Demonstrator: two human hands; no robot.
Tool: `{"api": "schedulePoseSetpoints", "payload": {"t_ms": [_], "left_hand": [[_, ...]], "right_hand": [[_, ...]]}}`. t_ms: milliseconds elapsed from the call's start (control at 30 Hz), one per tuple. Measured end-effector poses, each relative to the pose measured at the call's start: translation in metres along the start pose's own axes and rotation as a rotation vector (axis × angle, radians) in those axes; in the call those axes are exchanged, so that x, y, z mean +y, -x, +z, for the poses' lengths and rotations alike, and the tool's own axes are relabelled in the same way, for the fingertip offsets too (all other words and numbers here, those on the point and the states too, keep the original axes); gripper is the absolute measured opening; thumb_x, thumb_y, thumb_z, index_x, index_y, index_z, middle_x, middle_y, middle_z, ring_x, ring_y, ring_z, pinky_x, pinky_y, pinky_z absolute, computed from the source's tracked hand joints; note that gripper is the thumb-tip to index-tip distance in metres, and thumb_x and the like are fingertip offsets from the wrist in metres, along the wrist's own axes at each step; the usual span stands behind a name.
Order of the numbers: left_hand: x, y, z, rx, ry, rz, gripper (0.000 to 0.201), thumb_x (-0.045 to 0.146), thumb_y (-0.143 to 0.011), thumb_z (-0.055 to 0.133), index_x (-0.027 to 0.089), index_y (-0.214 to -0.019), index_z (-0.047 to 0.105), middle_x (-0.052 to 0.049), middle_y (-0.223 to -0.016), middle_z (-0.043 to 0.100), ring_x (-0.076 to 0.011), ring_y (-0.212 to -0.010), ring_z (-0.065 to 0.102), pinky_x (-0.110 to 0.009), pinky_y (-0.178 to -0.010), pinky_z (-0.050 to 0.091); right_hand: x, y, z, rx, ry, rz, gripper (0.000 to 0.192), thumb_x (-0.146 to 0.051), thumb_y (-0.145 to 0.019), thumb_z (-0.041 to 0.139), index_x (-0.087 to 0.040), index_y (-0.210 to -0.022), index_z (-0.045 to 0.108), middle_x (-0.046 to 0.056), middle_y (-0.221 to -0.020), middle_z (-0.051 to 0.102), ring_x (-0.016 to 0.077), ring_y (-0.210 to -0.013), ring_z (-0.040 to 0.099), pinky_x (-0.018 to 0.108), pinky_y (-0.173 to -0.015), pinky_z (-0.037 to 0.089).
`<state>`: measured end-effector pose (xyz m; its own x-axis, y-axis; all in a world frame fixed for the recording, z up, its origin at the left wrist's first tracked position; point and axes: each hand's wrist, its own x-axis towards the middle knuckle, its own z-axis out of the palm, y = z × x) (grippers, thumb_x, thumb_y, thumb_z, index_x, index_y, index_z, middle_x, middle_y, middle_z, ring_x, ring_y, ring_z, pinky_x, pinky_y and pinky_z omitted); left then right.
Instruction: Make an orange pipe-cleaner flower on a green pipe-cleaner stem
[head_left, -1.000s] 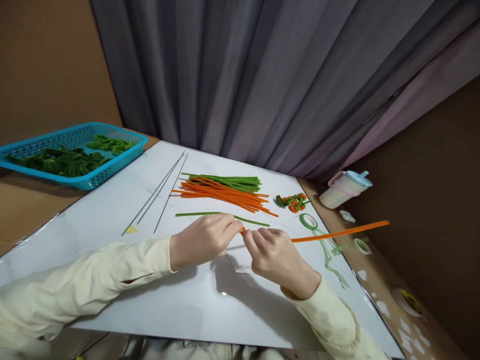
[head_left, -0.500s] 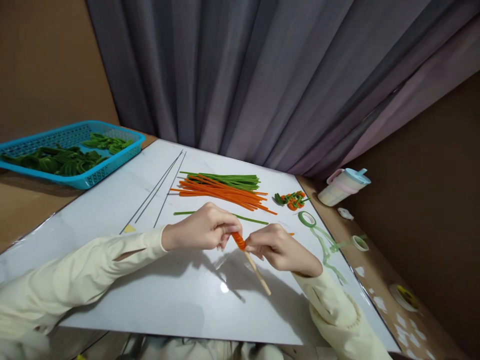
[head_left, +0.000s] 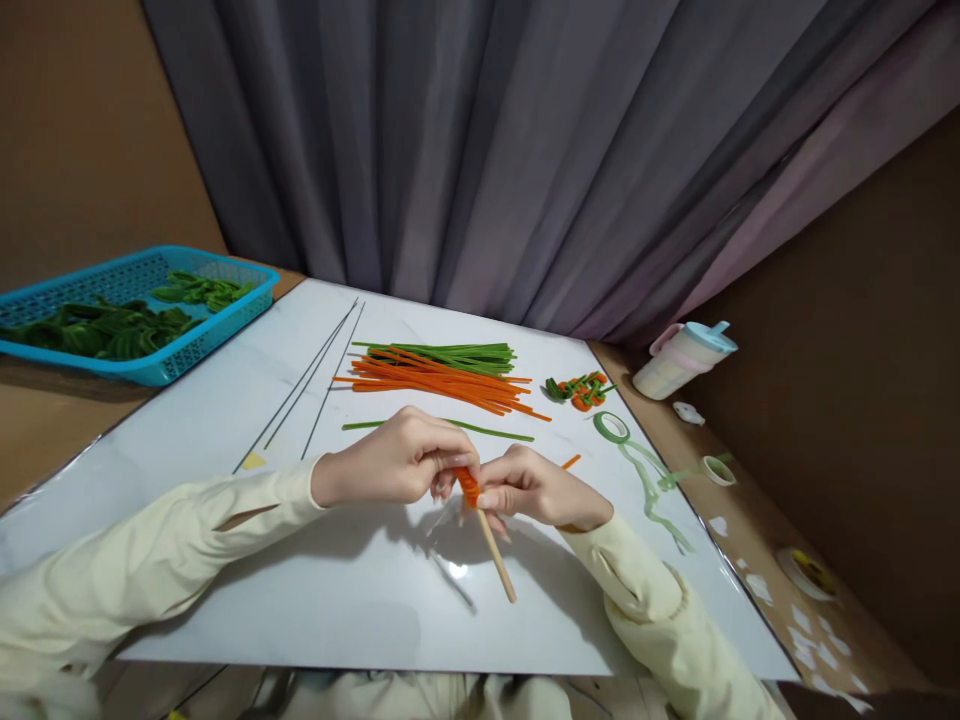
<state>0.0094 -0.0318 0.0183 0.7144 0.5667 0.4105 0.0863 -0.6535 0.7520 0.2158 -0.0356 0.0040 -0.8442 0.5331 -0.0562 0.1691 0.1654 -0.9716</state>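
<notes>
An orange pipe cleaner (head_left: 469, 486) is wound in a tight coil around a round wooden stick (head_left: 496, 560), whose bare lower end slants down to the right. My left hand (head_left: 405, 455) is closed around the upper end of the coil, hiding the top of the stick. At the coil's lower end, my right hand (head_left: 536, 485) pinches it between thumb and fingers. Just past that hand an orange tip (head_left: 572, 461) shows; I cannot tell whether it belongs to the coil. A single green pipe cleaner (head_left: 487, 431) lies on the table behind my hands.
Orange pipe cleaners (head_left: 450, 384) and green ones (head_left: 480, 354) lie in bundles on the white tabletop (head_left: 337, 600). Several small orange-green pieces (head_left: 587, 391), a green tape roll (head_left: 611, 427) and a cup (head_left: 682, 362) are at right. Thin wires (head_left: 300, 385) and a blue basket (head_left: 161, 372) are left.
The view has shifted a little. My right hand has turned slightly around the coil and come closer to my left, and the stick hangs a bit steeper. Both hands keep their hold.
</notes>
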Motion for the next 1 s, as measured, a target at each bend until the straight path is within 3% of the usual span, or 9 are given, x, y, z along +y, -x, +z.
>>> {"api": "schedulePoseSetpoints", "payload": {"t_ms": [100,300,433,567,700,1000], "left_hand": [[0.000,-0.001,-0.002,-0.025,0.012,0.005,0.026,0.010,-0.086,0.039,0.011,-0.075,0.063,-0.002,-0.060,0.060,-0.0077,-0.047,0.055,-0.017,-0.049,0.043],[0.003,-0.004,-0.013,-0.189,-0.032,-0.020,0.031,0.025,-0.092,0.041,0.012,-0.075,0.063,-0.002,-0.062,0.058,-0.0098,-0.056,0.054,-0.019,-0.056,0.040],[0.008,-0.004,-0.017,-0.260,-0.154,-0.053,0.028,0.032,-0.090,0.047,0.013,-0.077,0.064,-0.004,-0.078,0.062,-0.0121,-0.069,0.056,-0.021,-0.065,0.040],[0.011,0.002,-0.010,-0.324,-0.368,-0.003,0.026,0.042,-0.085,0.054,0.017,-0.082,0.062,-0.001,-0.071,0.062,-0.0129,-0.064,0.053,-0.023,-0.061,0.035],[0.010,0.004,-0.001,-0.341,-0.524,0.034,0.027,0.038,-0.090,0.047,0.017,-0.079,0.059,-0.001,-0.065,0.059,-0.0130,-0.057,0.049,-0.024,-0.058,0.032],[0.002,0.003,0.003,-0.369,-0.428,0.111,0.025,0.030,-0.094,0.040,0.017,-0.083,0.058,-0.002,-0.069,0.060,-0.0139,-0.062,0.050,-0.025,-0.063,0.036]], "right_hand": [[0.002,-0.001,0.003,-0.015,-0.106,-0.025,0.030,-0.035,-0.089,0.053,-0.007,-0.088,0.064,-0.003,-0.052,0.050,0.0057,-0.044,0.041,0.018,-0.045,0.029],[0.008,-0.004,0.010,-0.041,-0.283,-0.006,0.030,-0.036,-0.086,0.057,-0.007,-0.079,0.062,-0.006,-0.046,0.045,0.0056,-0.040,0.038,0.020,-0.047,0.035],[0.010,-0.004,0.010,-0.043,-0.187,0.013,0.033,-0.039,-0.086,0.055,-0.008,-0.076,0.061,-0.005,-0.047,0.045,0.0057,-0.041,0.038,0.019,-0.045,0.032],[0.012,-0.003,0.009,-0.041,-0.153,0.034,0.034,-0.040,-0.085,0.056,-0.008,-0.072,0.058,-0.005,-0.047,0.045,0.0050,-0.041,0.036,0.018,-0.042,0.029],[0.014,-0.002,0.008,-0.052,-0.184,0.036,0.027,-0.034,-0.083,0.058,-0.008,-0.076,0.061,-0.005,-0.047,0.046,0.0051,-0.041,0.037,0.018,-0.042,0.029],[0.013,-0.001,0.004,-0.086,-0.207,0.064,0.032,-0.039,-0.082,0.059,-0.008,-0.074,0.060,-0.006,-0.047,0.043,0.0046,-0.041,0.034,0.019,-0.042,0.028]]}}
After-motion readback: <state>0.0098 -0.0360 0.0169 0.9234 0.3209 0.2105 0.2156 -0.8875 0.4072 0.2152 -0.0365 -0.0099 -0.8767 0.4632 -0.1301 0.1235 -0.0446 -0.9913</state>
